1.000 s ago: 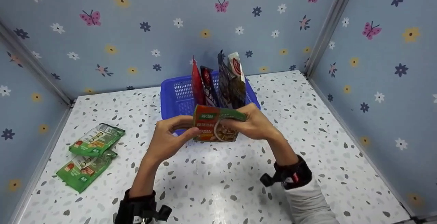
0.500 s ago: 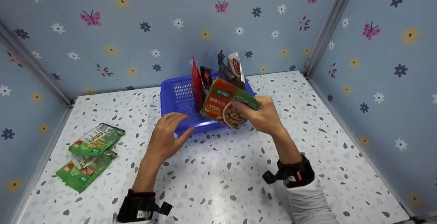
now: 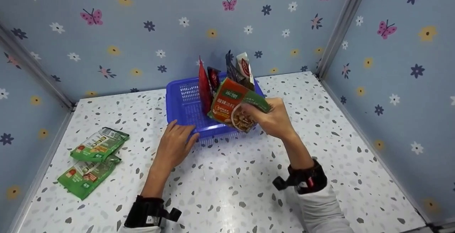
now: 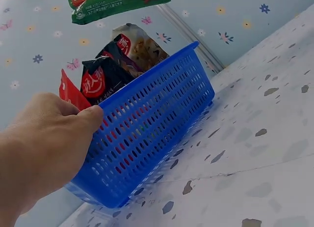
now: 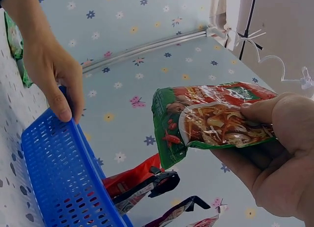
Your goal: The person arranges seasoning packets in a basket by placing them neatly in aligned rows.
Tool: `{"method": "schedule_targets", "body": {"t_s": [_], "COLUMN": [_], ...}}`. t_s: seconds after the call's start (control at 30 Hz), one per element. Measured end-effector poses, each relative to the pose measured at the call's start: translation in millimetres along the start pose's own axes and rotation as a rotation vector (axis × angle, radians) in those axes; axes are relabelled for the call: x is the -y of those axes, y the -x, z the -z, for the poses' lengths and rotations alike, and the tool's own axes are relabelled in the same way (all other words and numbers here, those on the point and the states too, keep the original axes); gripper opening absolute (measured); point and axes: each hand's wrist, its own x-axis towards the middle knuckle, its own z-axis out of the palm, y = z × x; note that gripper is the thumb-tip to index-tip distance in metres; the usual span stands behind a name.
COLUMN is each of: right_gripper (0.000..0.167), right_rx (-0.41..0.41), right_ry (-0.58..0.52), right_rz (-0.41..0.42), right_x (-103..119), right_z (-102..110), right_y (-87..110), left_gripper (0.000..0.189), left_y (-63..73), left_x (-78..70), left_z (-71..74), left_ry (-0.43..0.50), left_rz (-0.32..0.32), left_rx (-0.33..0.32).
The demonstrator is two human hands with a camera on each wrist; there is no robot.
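My right hand (image 3: pixel 279 121) holds a red-and-green soup mix packet (image 3: pixel 224 101) by its right side, thumb across the printed bowl. The packet is tilted above the front right of a blue plastic basket (image 3: pixel 173 99). My left hand (image 3: pixel 174 146) grips the basket's front left corner; in the left wrist view its thumb (image 4: pixel 91 116) lies on the rim. Inside the basket stand a red pouch (image 3: pixel 203 91), a dark red-and-black pouch (image 3: pixel 214 76), a black pouch (image 3: pixel 234 73) and a white-topped pouch (image 3: pixel 244 64). The held packet hides their lower parts.
Two green packets (image 3: pixel 101 144) lie overlapping on the speckled table (image 3: pixel 227 187) at the left. Flower-patterned walls (image 3: pixel 142 41) enclose the table behind and at both sides. The basket stands near the back wall.
The left hand has let go of the soup mix packet and moved onto the basket's corner. The right hand has lifted and tilted the packet over the basket.
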Motion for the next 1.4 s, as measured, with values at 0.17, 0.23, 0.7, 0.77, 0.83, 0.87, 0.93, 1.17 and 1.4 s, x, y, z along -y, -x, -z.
{"method": "schedule_targets", "body": {"t_s": [0.17, 0.23, 0.7, 0.77, 0.83, 0.87, 0.93, 1.17, 1.4], "right_gripper": [0.013, 0.013, 0.015, 0.015, 0.016, 0.017, 0.019, 0.026, 0.027], "right_rx": [0.000, -0.006, -0.139, -0.166, -0.190, -0.199, -0.216, -0.262, -0.200], "right_ry": [0.003, 0.003, 0.060, 0.080, 0.101, 0.111, 0.125, 0.206, 0.402], "right_rz": [0.005, 0.003, 0.009, 0.006, 0.002, 0.001, 0.002, 0.006, 0.000], "right_x": [0, -1, -3, -4, -5, -7, -9, -21, -40], "right_z": [-3, -4, -27, -34, -40, -44, -50, -75, -102], "right_y": [0.3, 0.3, 0.3, 1.1, 2.0, 2.6, 3.1, -11.4, -35.5], "left_gripper": [0.032, 0.032, 0.025, 0.023, 0.022, 0.022, 0.022, 0.021, 0.021], "left_y": [1.8, 2.1, 2.9, 3.6, 4.1, 4.4, 5.0, 3.6, 3.7], "left_x": [0.8, 0.5, -15.5, -20.1, -24.5, -26.8, -31.1, -41.9, -43.8], "left_z": [-3.9, -5.0, -13.7, -14.8, -16.2, -16.9, -18.4, -21.9, -20.9], "left_ry": [-0.021, -0.020, 0.004, 0.003, -0.006, -0.010, -0.022, -0.071, -0.075], "left_rz": [-0.031, -0.032, -0.084, -0.093, -0.101, -0.105, -0.112, -0.133, -0.128], "left_rx": [-0.034, -0.043, -0.109, -0.116, -0.125, -0.131, -0.142, -0.168, -0.162]}}
